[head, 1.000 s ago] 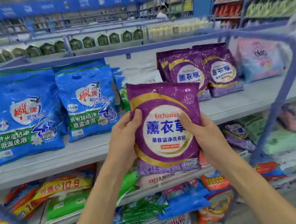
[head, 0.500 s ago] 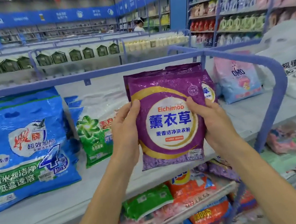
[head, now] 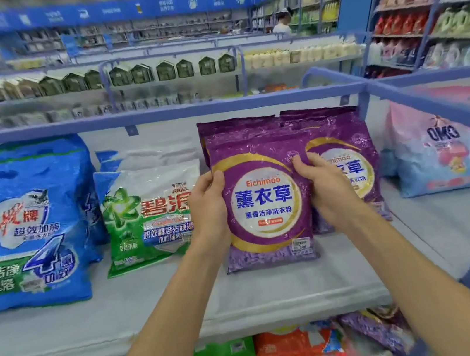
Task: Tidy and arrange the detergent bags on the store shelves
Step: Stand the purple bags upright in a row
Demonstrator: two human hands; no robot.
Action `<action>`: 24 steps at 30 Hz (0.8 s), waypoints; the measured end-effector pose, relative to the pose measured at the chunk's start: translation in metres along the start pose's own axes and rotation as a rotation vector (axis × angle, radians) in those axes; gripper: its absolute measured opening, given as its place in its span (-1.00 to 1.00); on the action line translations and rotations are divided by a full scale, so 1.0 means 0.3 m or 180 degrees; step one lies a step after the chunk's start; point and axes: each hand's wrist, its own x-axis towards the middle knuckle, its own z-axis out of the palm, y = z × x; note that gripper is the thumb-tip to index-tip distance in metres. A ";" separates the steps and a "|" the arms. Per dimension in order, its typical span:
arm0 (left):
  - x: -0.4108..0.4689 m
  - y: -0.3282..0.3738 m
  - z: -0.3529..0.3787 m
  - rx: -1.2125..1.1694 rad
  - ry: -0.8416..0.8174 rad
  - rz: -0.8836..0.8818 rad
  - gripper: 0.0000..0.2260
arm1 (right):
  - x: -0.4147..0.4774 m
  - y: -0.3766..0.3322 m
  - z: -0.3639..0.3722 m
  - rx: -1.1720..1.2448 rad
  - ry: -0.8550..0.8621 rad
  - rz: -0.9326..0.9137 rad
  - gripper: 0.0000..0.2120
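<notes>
**Q:** What is nearest?

**A:** Two bare forearms rise from six o'clock. The left hand pinches the left edge of a purple detergent bag, thumb on the front and fingers hidden behind. The right hand pinches the right edge the same way, thumb near the upper corner.

**Q:** Where is that bag?

**A:** Dead centre and upright, front facing out, over the pale grey shelf. I cannot tell whether its bottom edge rests on the board. It is a flat, glossy, crinkled plastic pouch with a round white label ringed in gold.

**Q:** And below?

**A:** At six o'clock, a lower shelf holds soft packets, among them an orange bag.

**Q:** What surrounds the held bag?

**A:** Matching purple pouches stand right behind it and at its three o'clock. At nine o'clock a green-and-white bag leans back, and beyond it is a big, puffy blue bag. Further out at three o'clock stands a pink-and-blue bag.

**Q:** Farther off?

**A:** At twelve o'clock, past a rounded blue rail, there is a blurred row of dark green house-shaped cartons.
</notes>
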 end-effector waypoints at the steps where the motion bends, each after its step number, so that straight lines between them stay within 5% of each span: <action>1: 0.003 -0.005 0.011 -0.0106 0.0107 0.0048 -0.87 | 0.017 -0.006 -0.003 -0.0023 -0.0113 -0.0001 -0.75; 5: -0.019 -0.027 0.036 -0.0215 0.0408 0.0227 -0.90 | -0.005 -0.022 -0.031 -0.0527 -0.0185 -0.0168 -0.69; 8: -0.044 -0.039 0.022 -0.0106 0.0426 0.0260 -0.91 | -0.131 0.010 -0.083 -0.1604 -0.0110 -0.0228 -0.23; 12: -0.102 -0.018 -0.049 0.0794 -0.0160 0.0285 -0.41 | -0.251 0.126 -0.098 -0.3128 -0.0644 -0.0096 0.20; 16: -0.143 -0.027 -0.144 0.2548 -0.0822 -0.0327 0.04 | -0.241 0.183 -0.110 -0.3395 -0.0266 -0.0410 0.01; 20: -0.120 -0.119 -0.135 0.3437 -0.0810 -0.0063 -0.11 | -0.212 0.208 -0.109 -0.3500 -0.0190 -0.0510 -0.31; 24: -0.058 -0.155 -0.109 0.3480 -0.0467 0.0491 -0.10 | -0.165 0.202 -0.093 -0.3353 -0.0110 -0.0802 -0.31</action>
